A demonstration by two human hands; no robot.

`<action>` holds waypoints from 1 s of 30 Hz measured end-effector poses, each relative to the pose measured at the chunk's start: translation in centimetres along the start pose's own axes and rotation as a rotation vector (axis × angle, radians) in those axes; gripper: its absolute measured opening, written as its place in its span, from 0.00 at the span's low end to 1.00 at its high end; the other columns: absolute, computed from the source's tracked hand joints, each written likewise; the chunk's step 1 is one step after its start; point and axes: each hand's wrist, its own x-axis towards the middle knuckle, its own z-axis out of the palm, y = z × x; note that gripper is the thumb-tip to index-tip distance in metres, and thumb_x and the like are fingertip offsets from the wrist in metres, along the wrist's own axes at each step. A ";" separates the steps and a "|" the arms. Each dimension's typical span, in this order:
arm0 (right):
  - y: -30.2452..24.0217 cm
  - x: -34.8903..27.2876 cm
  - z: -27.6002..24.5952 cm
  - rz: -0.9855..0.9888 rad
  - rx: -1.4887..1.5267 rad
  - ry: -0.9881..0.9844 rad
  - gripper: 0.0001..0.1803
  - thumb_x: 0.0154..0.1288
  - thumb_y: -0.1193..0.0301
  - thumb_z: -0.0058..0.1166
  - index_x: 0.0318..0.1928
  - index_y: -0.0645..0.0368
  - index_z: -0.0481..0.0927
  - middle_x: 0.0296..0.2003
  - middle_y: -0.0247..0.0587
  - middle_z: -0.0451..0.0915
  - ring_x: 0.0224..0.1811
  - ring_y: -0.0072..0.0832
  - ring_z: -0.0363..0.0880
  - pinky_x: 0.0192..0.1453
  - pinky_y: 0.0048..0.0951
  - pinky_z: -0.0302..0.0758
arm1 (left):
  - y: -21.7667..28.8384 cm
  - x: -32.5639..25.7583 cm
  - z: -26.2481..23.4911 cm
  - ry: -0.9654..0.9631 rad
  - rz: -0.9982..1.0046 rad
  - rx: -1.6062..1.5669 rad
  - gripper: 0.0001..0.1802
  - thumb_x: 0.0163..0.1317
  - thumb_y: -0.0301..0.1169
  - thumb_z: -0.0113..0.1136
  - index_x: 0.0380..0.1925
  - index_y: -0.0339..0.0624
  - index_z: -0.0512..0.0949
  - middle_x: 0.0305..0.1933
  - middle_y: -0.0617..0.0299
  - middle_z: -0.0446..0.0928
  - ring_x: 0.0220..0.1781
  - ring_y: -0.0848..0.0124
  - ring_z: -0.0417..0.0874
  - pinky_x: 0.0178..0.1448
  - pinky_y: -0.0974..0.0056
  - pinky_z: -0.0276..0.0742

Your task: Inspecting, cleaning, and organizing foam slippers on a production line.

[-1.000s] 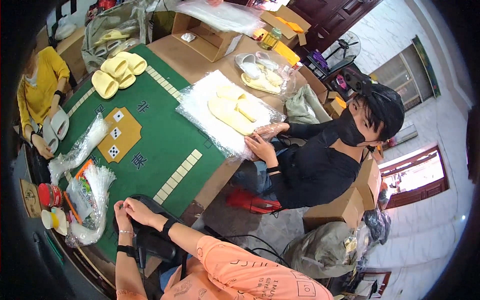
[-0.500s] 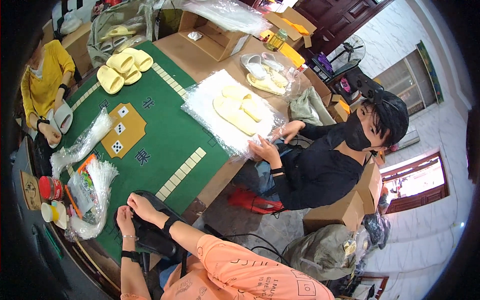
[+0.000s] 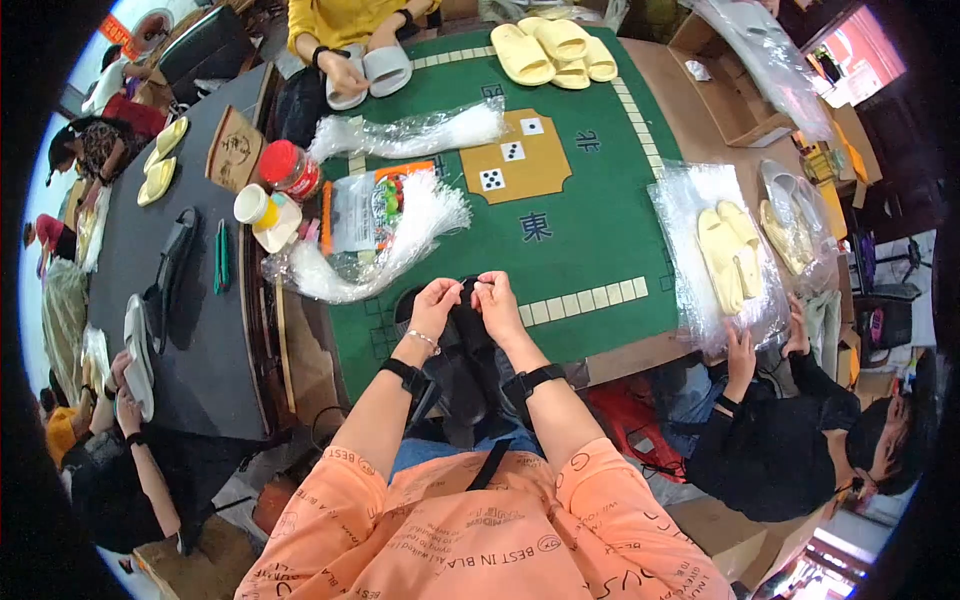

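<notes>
Crowding a green felt table (image 3: 590, 250): slippers (image 3: 555, 50), plastic bags (image 3: 400, 135), co-workers.

The person wears a short-sleeved orange T-shirt (image 3: 480, 540) that fills the lower middle of the frame, printed all over with dark lettering and small round marks. A dark strap (image 3: 487, 465) runs down the middle of the chest. Below the collar edge a strip of blue cloth (image 3: 420, 452), likely trousers, shows. Each wrist carries a black band with a boxy black unit: one on the left wrist (image 3: 404, 374), one on the right wrist (image 3: 537, 379). A thin silvery bracelet (image 3: 424, 342) sits just above the left band, nearer the left hand (image 3: 436, 302). The right hand (image 3: 497, 302) is bare of rings as far as can be seen.
</notes>
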 end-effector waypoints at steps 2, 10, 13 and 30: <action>-0.1 0.0 -0.1 0.051 0.048 -0.022 0.04 0.60 0.73 0.43 0.31 0.62 0.67 0.18 0.35 0.71 0.19 0.20 0.68 0.25 0.21 0.66 | 0.0 0.0 0.1 0.013 -0.006 0.003 0.04 0.57 0.26 0.50 0.31 0.36 0.72 0.26 0.70 0.70 0.29 0.82 0.69 0.36 0.77 0.66; 0.0 -0.3 -0.2 0.057 0.127 -0.104 0.05 0.59 0.74 0.44 0.34 0.62 0.71 0.21 0.33 0.74 0.20 0.16 0.68 0.25 0.17 0.66 | -0.1 0.0 0.2 0.038 -0.038 -0.025 0.05 0.57 0.27 0.51 0.30 0.37 0.73 0.26 0.71 0.70 0.28 0.83 0.68 0.35 0.78 0.64; 0.1 -0.2 -0.1 0.018 0.087 -0.098 0.06 0.59 0.76 0.44 0.37 0.63 0.71 0.22 0.33 0.75 0.21 0.16 0.69 0.26 0.16 0.67 | -0.1 0.1 0.2 0.037 -0.044 0.012 0.05 0.57 0.27 0.51 0.31 0.37 0.72 0.26 0.71 0.70 0.29 0.83 0.69 0.36 0.78 0.65; -0.3 -0.3 0.2 0.068 0.234 -0.090 0.04 0.59 0.74 0.46 0.32 0.62 0.72 0.24 0.31 0.74 0.22 0.14 0.67 0.28 0.15 0.66 | -0.1 0.1 0.0 0.034 -0.027 -0.112 0.04 0.56 0.26 0.52 0.30 0.36 0.73 0.28 0.69 0.72 0.31 0.82 0.71 0.38 0.77 0.67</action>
